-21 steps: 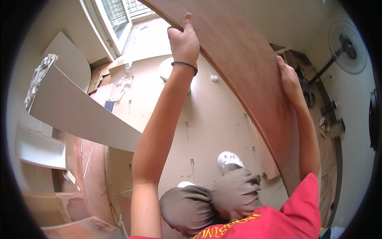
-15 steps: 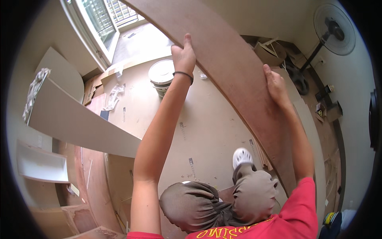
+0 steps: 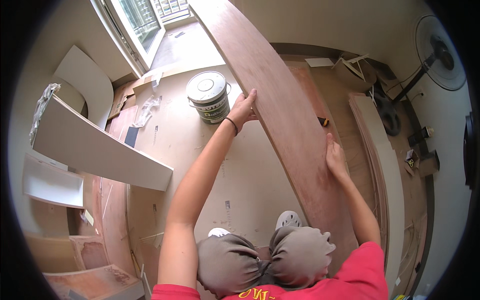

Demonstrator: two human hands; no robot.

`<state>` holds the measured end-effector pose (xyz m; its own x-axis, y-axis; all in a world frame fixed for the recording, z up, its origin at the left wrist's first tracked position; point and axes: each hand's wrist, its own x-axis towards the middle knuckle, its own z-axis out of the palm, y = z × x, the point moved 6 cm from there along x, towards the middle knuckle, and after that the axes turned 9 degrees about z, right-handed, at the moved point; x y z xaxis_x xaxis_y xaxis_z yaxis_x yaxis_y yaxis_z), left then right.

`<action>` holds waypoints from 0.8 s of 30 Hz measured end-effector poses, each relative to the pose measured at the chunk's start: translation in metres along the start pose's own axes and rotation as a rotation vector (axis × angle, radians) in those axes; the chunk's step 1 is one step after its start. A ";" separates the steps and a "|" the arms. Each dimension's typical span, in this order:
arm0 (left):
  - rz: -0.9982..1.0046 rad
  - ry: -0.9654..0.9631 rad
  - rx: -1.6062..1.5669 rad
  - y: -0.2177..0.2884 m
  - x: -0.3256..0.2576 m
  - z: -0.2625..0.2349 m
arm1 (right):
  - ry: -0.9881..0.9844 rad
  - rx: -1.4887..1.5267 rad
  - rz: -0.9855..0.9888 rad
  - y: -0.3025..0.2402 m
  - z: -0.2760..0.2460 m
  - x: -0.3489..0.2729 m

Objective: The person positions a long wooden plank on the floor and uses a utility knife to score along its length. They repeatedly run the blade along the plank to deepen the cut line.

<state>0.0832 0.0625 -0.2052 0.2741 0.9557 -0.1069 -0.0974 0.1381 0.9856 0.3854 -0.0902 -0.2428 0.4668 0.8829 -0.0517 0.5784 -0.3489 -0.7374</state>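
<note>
Pinkish-brown, the long wooden plank (image 3: 280, 100) lies between the 2 hands, its long axis slanting from beside the knees (image 3: 300, 252) up and leftward toward the open glass door (image 3: 137, 25). The left hand (image 3: 243, 109) grips the left edge farther out, partly closed, thumb against it; the right hand (image 3: 336, 157), nearer the knees, holds the right edge, thumb up, fingers hidden. A lidded bucket (image 3: 207, 97) stands left of the plank, apart from it.
</note>
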 end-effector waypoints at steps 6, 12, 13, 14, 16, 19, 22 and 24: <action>-0.272 -0.015 0.007 -0.049 0.031 -0.057 | -0.072 0.077 0.051 0.029 0.004 0.016; -0.323 0.677 0.375 -0.116 0.026 -0.247 | -0.155 0.015 0.115 0.058 0.019 0.021; -0.321 0.657 0.335 -0.120 0.029 -0.260 | -0.194 0.048 0.125 0.062 0.023 0.019; -0.319 0.704 0.294 -0.122 0.030 -0.275 | -0.235 0.082 0.134 0.063 0.024 0.017; -0.304 0.760 0.175 -0.124 0.048 -0.266 | -0.265 0.048 0.163 0.070 0.018 0.016; -0.252 0.740 -0.054 -0.130 0.067 -0.264 | -0.286 -0.011 0.192 0.073 0.024 0.003; -0.121 0.795 -0.158 -0.135 0.090 -0.268 | -0.282 0.049 0.211 0.075 0.029 -0.002; 0.016 0.803 -0.258 -0.139 0.094 -0.285 | -0.316 0.059 0.244 0.077 0.035 -0.006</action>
<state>-0.1501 0.2074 -0.3901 -0.4834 0.8390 -0.2499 -0.3374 0.0848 0.9375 0.4036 -0.1113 -0.3228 0.3514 0.8329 -0.4276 0.4328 -0.5495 -0.7147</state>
